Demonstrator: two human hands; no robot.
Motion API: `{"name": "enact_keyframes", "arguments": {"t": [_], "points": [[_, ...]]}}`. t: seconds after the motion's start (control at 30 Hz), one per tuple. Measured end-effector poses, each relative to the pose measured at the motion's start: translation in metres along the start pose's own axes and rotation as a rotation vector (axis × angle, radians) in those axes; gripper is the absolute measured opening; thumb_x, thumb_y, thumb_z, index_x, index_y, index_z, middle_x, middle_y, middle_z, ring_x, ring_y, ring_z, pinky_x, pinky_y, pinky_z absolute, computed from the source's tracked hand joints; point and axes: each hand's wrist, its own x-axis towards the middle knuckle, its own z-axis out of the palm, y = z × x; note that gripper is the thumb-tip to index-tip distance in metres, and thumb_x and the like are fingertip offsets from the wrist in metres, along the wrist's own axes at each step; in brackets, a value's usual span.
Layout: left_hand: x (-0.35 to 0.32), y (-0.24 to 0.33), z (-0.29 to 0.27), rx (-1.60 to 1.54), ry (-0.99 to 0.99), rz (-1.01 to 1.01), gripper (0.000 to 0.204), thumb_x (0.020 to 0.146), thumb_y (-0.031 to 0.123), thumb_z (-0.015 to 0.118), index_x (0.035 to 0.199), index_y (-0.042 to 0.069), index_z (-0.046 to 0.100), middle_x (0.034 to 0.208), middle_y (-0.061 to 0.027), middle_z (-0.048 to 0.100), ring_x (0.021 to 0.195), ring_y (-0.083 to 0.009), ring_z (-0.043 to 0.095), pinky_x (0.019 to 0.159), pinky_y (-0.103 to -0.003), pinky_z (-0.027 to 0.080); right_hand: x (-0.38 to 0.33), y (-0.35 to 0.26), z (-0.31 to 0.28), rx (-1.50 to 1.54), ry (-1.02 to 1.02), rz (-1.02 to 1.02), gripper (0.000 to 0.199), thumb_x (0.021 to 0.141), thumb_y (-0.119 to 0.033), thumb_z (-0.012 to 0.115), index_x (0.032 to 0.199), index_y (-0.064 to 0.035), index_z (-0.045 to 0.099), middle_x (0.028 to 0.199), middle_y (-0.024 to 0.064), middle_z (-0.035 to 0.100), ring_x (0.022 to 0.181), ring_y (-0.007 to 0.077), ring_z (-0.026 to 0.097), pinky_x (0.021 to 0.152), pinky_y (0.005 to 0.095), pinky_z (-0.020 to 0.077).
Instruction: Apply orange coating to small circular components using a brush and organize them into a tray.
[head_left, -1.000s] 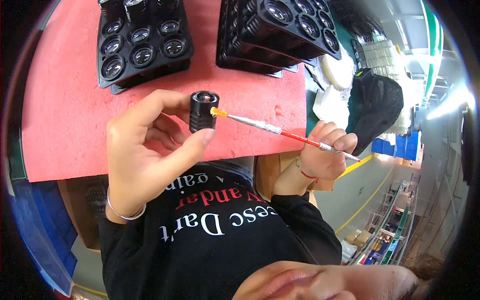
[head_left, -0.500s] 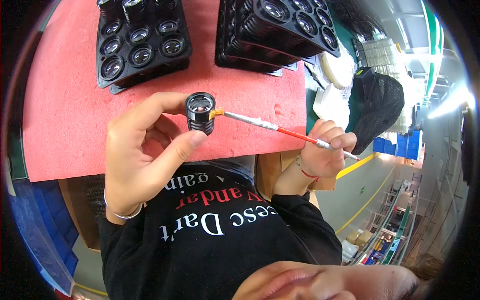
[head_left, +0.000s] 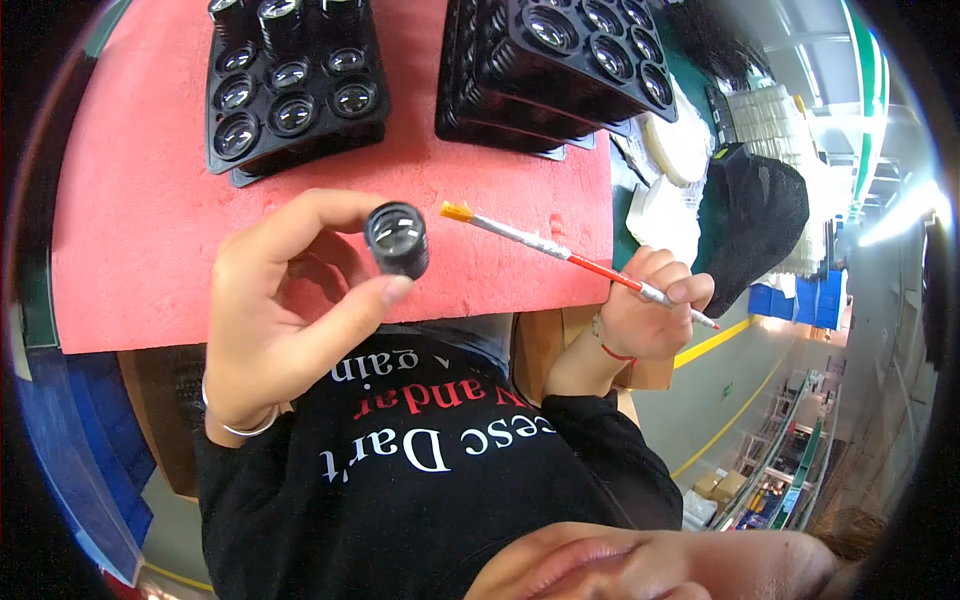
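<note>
The black cylindrical lens barrel [head_left: 399, 262] was held in the air above the near part of the pink foam mat [head_left: 130, 230], its round glass lens [head_left: 398, 230] tilted up into view. Taking that barrel as the centre of the clock face, the left hand [head_left: 265, 320] reached in from about 8 o'clock and pinched it, thumb low on the side wall and index finger along the upper left; the index fingertip was hidden behind the barrel. The other fingers were loosely curled, apart from it.

The right hand [head_left: 655, 320], between 3 and 4 o'clock, had its thumb and fingers closed around the rear of a slim red-and-silver paintbrush [head_left: 590, 266]. The orange-yellow bristles [head_left: 456, 211] sat at 2 o'clock, just beside the barrel and not touching it.

A black lens tray [head_left: 310, 148] stood at 11 o'clock and a stack of similar trays [head_left: 505, 110] between 1 and 2.

For good brushwork, a far-back hold like this probably suited light strokes better than firm ones. The thumb was best kept on the side wall, clear of the glass, and the barrel turned in the fingertips while the brush stayed steady.
</note>
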Motion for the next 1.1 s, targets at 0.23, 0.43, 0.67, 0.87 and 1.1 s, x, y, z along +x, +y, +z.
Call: {"name": "enact_keyframes", "arguments": {"t": [0.23,0.43,0.67,0.87,1.1], "points": [[0.032,0.018,-0.047,0.598,0.277,0.239,0.031,0.066,0.010,0.069,0.094,0.003,0.057,0.078,0.0011,0.057,0.067,-0.0051,0.052,0.053,-0.017,0.037,-0.003,-0.002,0.004,-0.105,-0.004,-0.051,0.015,0.079,-0.017,0.046,0.077,-0.0021,0.044,0.057,0.0107,0.049,0.049,0.0187,0.045,0.048,0.0290,0.0314],[0.067,0.011,-0.080,0.959,0.253,0.307,0.022,0.072,0.016,0.065,0.088,0.003,0.057,0.068,0.0020,0.048,0.061,-0.0073,0.037,0.053,-0.021,0.032,-0.004,-0.002,0.003,-0.115,0.035,-0.080,0.017,0.079,-0.018,0.047,0.076,-0.0023,0.043,0.056,0.0104,0.047,0.048,0.0182,0.043,0.046,0.0286,0.0312],[0.074,0.011,-0.087,1.091,0.336,0.269,0.031,0.072,0.027,0.065,0.089,0.002,0.057,0.068,-0.0023,0.049,0.057,-0.0115,0.042,0.055,-0.024,0.036,-0.003,-0.001,0.004,-0.136,0.033,-0.104,0.018,0.077,-0.019,0.048,0.075,-0.0018,0.043,0.055,0.0102,0.047,0.047,0.0185,0.043,0.046,0.0290,0.0323],[0.080,0.052,-0.064,1.317,0.388,0.188,0.032,0.073,0.031,0.064,0.087,0.004,0.058,0.066,-0.0034,0.049,0.058,-0.0139,0.045,0.055,-0.026,0.037,-0.006,-0.004,-0.001,-0.190,0.009,-0.101,0.017,0.077,-0.020,0.047,0.076,-0.0032,0.042,0.057,0.0086,0.045,0.050,0.0162,0.039,0.049,0.0290,0.0282],[0.142,0.099,0.007,1.219,0.113,0.826,0.027,0.076,0.027,0.061,0.087,0.002,0.057,0.077,-0.0016,0.054,0.074,-0.0067,0.048,0.065,-0.021,0.036,-0.005,-0.008,0.003,-0.183,-0.020,-0.096,0.018,0.077,-0.019,0.046,0.074,-0.0013,0.044,0.053,0.0105,0.047,0.043,0.0171,0.041,0.042,0.0276,0.0295]]}}
